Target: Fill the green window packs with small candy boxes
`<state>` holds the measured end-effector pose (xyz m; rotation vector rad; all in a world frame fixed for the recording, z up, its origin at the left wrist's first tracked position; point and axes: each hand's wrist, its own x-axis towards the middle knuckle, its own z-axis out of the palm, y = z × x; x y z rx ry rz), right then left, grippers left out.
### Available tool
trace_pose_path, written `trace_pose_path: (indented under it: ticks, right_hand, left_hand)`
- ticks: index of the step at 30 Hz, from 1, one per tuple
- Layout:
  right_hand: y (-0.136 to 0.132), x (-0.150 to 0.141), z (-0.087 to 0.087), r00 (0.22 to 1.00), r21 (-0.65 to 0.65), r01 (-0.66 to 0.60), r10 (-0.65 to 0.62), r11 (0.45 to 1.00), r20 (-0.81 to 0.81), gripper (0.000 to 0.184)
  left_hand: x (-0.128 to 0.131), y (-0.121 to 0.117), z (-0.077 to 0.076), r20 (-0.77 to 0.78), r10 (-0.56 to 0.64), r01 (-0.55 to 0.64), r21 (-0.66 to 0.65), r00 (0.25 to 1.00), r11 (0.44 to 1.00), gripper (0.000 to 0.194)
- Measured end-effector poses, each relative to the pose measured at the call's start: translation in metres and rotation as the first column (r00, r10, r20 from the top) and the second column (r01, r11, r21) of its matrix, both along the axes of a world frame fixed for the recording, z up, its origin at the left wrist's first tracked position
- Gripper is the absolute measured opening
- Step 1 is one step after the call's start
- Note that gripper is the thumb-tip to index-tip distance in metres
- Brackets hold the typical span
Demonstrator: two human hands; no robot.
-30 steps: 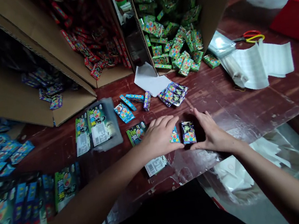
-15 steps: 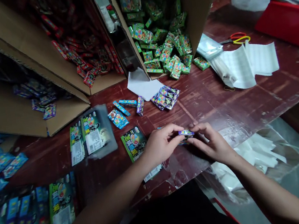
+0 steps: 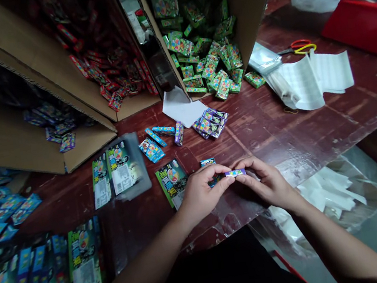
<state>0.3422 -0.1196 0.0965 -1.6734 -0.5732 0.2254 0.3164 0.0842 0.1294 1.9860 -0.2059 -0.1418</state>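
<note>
Between my two hands, over the front of the table, is a small purple box (image 3: 235,173) with a bright printed edge facing up. My left hand (image 3: 206,187) pinches its left end between thumb and fingers. The right end is pinched by my right hand (image 3: 263,178). Partly behind my left hand lies a small blue box (image 3: 207,162). A green printed packaging card (image 3: 172,181) lies under and left of my left hand. Farther back sit a pile of flat purple packets (image 3: 211,123), an upright purple box (image 3: 179,133) and several blue boxes (image 3: 152,149).
Open cartons hold green boxes (image 3: 210,65), red boxes (image 3: 110,72) and purple boxes (image 3: 62,127). More printed cards (image 3: 121,168) and blue boxes (image 3: 10,208) lie left. Scissors (image 3: 298,47), paper sheets (image 3: 302,84) and a red bin (image 3: 363,30) stand right; a bag of white scraps (image 3: 327,196) hangs below the edge.
The purple box has turned so its printed edge shows more plainly. Both hands have shifted slightly, and the blue box behind my left hand is more exposed. The view has moved a little.
</note>
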Motion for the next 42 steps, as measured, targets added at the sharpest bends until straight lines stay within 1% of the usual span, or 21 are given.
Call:
trace_pose_path:
  ticks: [3,4,5,6,7,8,9,10,12,13,15,17,20,23,26,28,30,32,35,38,42]
  right_hand:
    - [-0.005,0.006,-0.006,0.995,-0.071,0.100,-0.099,0.992,0.010,0.022]
    - [-0.009,0.010,-0.010,0.987,-0.123,0.163,-0.162,0.979,0.017,0.024]
    - [-0.013,0.016,-0.015,0.974,-0.199,0.224,-0.219,0.954,0.050,0.026]
    - [-0.018,0.023,-0.020,0.958,-0.288,0.284,-0.261,0.915,0.117,0.030]
    - [-0.023,0.029,-0.026,0.937,-0.375,0.341,-0.276,0.862,0.215,0.035]
    - [-0.026,0.035,-0.030,0.911,-0.451,0.386,-0.255,0.805,0.325,0.044]
    - [-0.029,0.039,-0.035,0.884,-0.508,0.412,-0.197,0.757,0.424,0.055]
    - [-0.029,0.042,-0.038,0.864,-0.551,0.406,-0.109,0.729,0.492,0.069]
    - [-0.023,0.045,-0.041,0.839,-0.619,0.298,0.110,0.727,0.533,0.096]
    - [-0.017,0.044,-0.042,0.822,-0.650,0.208,0.229,0.731,0.522,0.103]
    - [0.000,0.044,-0.041,0.765,-0.691,0.045,0.420,0.721,0.488,0.109]
    - [0.016,0.046,-0.041,0.721,-0.702,-0.037,0.505,0.711,0.474,0.110]
    - [0.031,0.053,-0.041,0.700,-0.684,-0.085,0.533,0.724,0.476,0.115]
    - [0.035,0.060,-0.042,0.696,-0.645,-0.158,0.548,0.748,0.464,0.101]
    - [0.036,0.059,-0.043,0.724,-0.569,-0.185,0.502,0.802,0.473,0.079]
    - [0.037,0.053,-0.043,0.766,-0.497,-0.118,0.397,0.860,0.505,0.076]
    - [0.040,0.044,-0.043,0.786,-0.454,-0.053,0.318,0.889,0.531,0.077]
    - [0.044,0.034,-0.042,0.774,-0.470,-0.063,0.340,0.880,0.533,0.078]
    - [0.046,0.024,-0.039,0.733,-0.543,-0.211,0.499,0.813,0.462,0.077]
    - [0.047,0.021,-0.035,0.708,-0.561,-0.343,0.600,0.754,0.374,0.074]
    - [0.049,0.027,-0.034,0.694,-0.538,-0.396,0.626,0.744,0.355,0.069]
  left_hand:
    - [0.006,0.011,0.000,0.079,-0.051,0.044,0.089,0.996,0.995,0.025]
    - [0.010,0.020,0.001,0.107,-0.070,0.051,0.173,0.992,0.984,0.041]
    - [0.013,0.032,0.003,0.121,-0.103,0.066,0.280,0.987,0.958,0.064]
    - [0.016,0.046,0.006,0.113,-0.157,0.100,0.399,0.981,0.912,0.088]
    - [0.018,0.061,0.009,0.081,-0.227,0.155,0.513,0.970,0.844,0.108]
    - [0.018,0.076,0.012,0.029,-0.313,0.232,0.606,0.949,0.761,0.118]
    - [0.016,0.091,0.014,-0.025,-0.397,0.308,0.676,0.918,0.669,0.121]
    - [0.013,0.104,0.016,-0.075,-0.470,0.372,0.726,0.879,0.579,0.119]
    - [0.002,0.119,0.017,-0.139,-0.566,0.438,0.787,0.812,0.435,0.113]
    - [-0.005,0.122,0.017,-0.154,-0.594,0.449,0.804,0.790,0.389,0.109]
    - [-0.021,0.118,0.016,-0.166,-0.629,0.464,0.816,0.759,0.345,0.100]
    - [-0.037,0.105,0.016,-0.154,-0.627,0.459,0.813,0.764,0.359,0.087]
    - [-0.061,0.085,0.017,-0.086,-0.510,0.359,0.807,0.856,0.468,0.071]
    - [-0.081,0.078,0.010,-0.028,-0.218,0.152,0.802,0.976,0.578,0.078]
    - [-0.092,0.083,-0.005,-0.009,0.074,-0.037,0.803,0.997,0.595,0.078]
    - [-0.094,0.087,-0.016,0.013,0.171,-0.113,0.797,0.985,0.593,0.081]
    - [-0.095,0.089,-0.023,0.035,0.202,-0.153,0.779,0.979,0.608,0.083]
    - [-0.093,0.088,-0.025,0.061,0.201,-0.176,0.758,0.978,0.628,0.085]
    - [-0.090,0.089,-0.025,0.092,0.182,-0.189,0.750,0.979,0.634,0.088]
    - [-0.087,0.093,-0.027,0.078,0.107,-0.129,0.750,0.991,0.649,0.087]
    - [-0.083,0.100,-0.035,0.049,0.024,-0.052,0.735,0.999,0.676,0.080]
